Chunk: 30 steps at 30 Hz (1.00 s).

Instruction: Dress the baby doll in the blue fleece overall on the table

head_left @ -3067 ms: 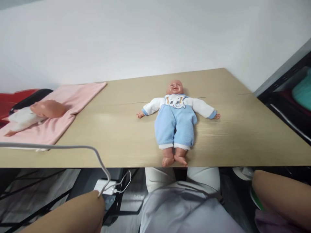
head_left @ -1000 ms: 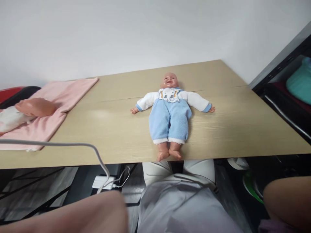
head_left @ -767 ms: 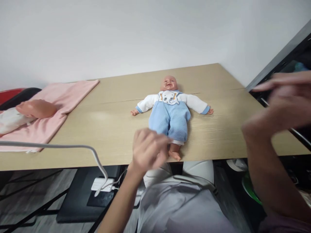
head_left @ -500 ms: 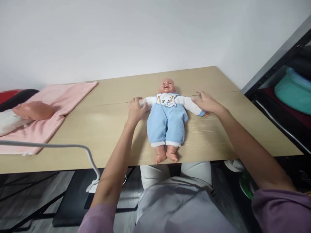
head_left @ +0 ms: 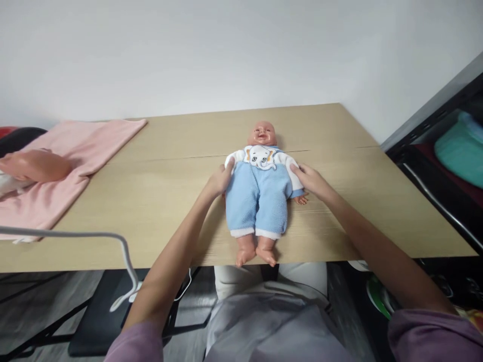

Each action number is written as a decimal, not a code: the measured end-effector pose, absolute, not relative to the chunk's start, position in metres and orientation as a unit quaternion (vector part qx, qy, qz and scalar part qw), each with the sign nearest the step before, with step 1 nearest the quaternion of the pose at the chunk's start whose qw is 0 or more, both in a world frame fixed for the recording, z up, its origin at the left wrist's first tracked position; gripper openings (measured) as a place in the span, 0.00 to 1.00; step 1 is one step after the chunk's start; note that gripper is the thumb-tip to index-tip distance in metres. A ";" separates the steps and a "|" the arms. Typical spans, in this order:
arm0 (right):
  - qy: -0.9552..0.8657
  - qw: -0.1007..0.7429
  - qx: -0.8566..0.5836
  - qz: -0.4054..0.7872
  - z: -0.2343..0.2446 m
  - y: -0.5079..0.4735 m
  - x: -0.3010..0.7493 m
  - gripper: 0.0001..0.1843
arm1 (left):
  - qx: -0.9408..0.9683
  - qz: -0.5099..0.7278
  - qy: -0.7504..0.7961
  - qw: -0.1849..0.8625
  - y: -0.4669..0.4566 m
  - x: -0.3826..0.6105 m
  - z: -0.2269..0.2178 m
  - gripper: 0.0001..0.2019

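Note:
A baby doll (head_left: 257, 196) in a white and blue outfit with an elephant bib lies on its back on the wooden table (head_left: 162, 196), feet at the front edge. Against the doll's side, my left hand (head_left: 221, 178) is closed around its sleeve on the left, and most of the fingers are hidden. My right hand (head_left: 311, 179) grips the other sleeve, thumb on top. The doll's arms lie down along its body.
On the left, a second doll (head_left: 41, 165) rests on a pink blanket (head_left: 105, 131). A grey cable-like tube (head_left: 86, 234) crosses the table's front left. At right stands a dark shelf (head_left: 433, 196) holding a teal item (head_left: 462, 148). A white wall rises behind.
Both hands have moved inward and toward me, pressing the doll's outspread arms down to its sides. The view has shifted slightly.

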State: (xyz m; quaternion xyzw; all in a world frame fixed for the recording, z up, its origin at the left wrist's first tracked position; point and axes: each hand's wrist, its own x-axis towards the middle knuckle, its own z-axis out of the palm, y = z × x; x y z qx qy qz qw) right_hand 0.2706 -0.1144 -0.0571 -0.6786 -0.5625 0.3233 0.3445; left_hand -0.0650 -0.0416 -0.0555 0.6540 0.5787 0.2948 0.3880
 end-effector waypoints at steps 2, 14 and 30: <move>-0.534 0.386 -0.678 0.327 -0.064 -0.117 0.257 0.39 | 0.663 0.322 0.528 0.423 -0.052 -0.052 -0.051 0.47; -0.506 0.532 -0.576 0.359 -0.062 -0.156 0.241 0.43 | 0.536 0.410 0.456 0.580 -0.134 -0.037 -0.004 0.42; -0.692 0.392 -0.578 0.182 0.001 -0.377 0.284 0.44 | 0.429 0.371 0.504 0.652 -0.394 -0.076 -0.078 0.48</move>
